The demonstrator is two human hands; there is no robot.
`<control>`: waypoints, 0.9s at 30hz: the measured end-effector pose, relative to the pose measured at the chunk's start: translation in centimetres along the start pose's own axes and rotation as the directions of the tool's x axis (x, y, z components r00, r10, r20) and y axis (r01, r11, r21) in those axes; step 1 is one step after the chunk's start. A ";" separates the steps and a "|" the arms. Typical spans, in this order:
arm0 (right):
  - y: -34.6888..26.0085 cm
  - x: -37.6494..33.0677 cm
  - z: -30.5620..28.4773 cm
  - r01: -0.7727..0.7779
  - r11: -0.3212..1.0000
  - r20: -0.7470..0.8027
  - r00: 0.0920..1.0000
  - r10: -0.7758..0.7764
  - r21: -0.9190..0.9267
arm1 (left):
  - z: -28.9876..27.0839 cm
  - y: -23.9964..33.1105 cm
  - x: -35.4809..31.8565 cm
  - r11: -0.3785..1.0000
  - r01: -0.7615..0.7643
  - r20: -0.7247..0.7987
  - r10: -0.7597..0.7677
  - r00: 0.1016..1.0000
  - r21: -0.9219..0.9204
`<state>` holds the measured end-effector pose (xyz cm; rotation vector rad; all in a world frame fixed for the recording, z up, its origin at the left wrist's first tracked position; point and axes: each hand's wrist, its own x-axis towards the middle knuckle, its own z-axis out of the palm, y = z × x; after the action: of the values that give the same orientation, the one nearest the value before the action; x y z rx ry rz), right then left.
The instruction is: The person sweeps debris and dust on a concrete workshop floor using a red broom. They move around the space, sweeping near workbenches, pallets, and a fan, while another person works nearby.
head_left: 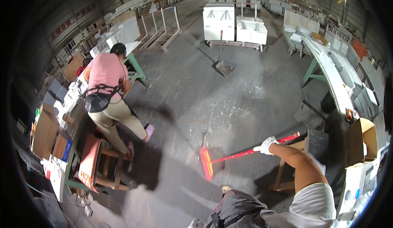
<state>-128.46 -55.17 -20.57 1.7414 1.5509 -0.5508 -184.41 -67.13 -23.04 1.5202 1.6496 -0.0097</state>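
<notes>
My right hand (pixel 268 145), in a white glove, is closed round the red handle of a broom (pixel 235 156). The handle slants across in front of me, its far end sticking out to the right past my hand. On the grey floor (pixel 180 179) to the left of the hand rests the red and orange broom head (pixel 206 163). Whitish debris (pixel 235 119) is scattered over the floor beyond it. Only a bit of my gloved left hand (pixel 195 223) shows at the lower edge, away from the broom; its fingers are mostly cut off.
A person in a pink shirt (pixel 107 70) bends over a workbench on the left, beside a wooden stool (pixel 110 166). A long-handled dustpan (pixel 224 67) stands farther off, before stacked white slabs (pixel 219 21). At right are a long bench (pixel 333 80) and a cardboard box (pixel 360 142).
</notes>
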 end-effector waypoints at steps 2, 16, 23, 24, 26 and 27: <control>3.7 1.5 -0.8 -0.071 0.990 -0.029 0.997 0.075 0.121 | -0.3 3.6 3.9 0.991 -0.123 -0.009 0.123 0.992 0.054; 2.3 3.6 -0.9 -0.090 0.674 -0.104 0.965 0.242 0.733 | -9.3 18.3 19.3 0.958 -0.272 0.020 0.272 0.962 0.092; -4.2 6.0 -5.6 -0.203 0.403 0.134 0.972 0.194 0.892 | -15.9 20.7 33.9 0.804 -0.582 -0.061 0.591 0.804 0.122; -5.0 6.0 -6.0 -0.209 0.420 0.141 0.972 0.187 0.883 | -16.9 21.5 36.0 0.811 -0.584 -0.073 0.581 0.811 -0.040; -6.6 5.8 -4.7 -0.258 0.326 0.187 0.954 0.233 0.909 | -19.2 25.0 38.9 0.799 -0.596 -0.034 0.599 0.800 0.080; -6.8 5.5 -7.7 -0.279 0.236 0.242 0.955 0.173 0.931 | -20.5 24.2 42.1 0.822 -0.570 -0.049 0.570 0.820 0.024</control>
<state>-135.18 -45.64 -21.22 2.7106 0.7569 -1.6622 -171.33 -16.11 -21.97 1.9832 1.1696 0.3538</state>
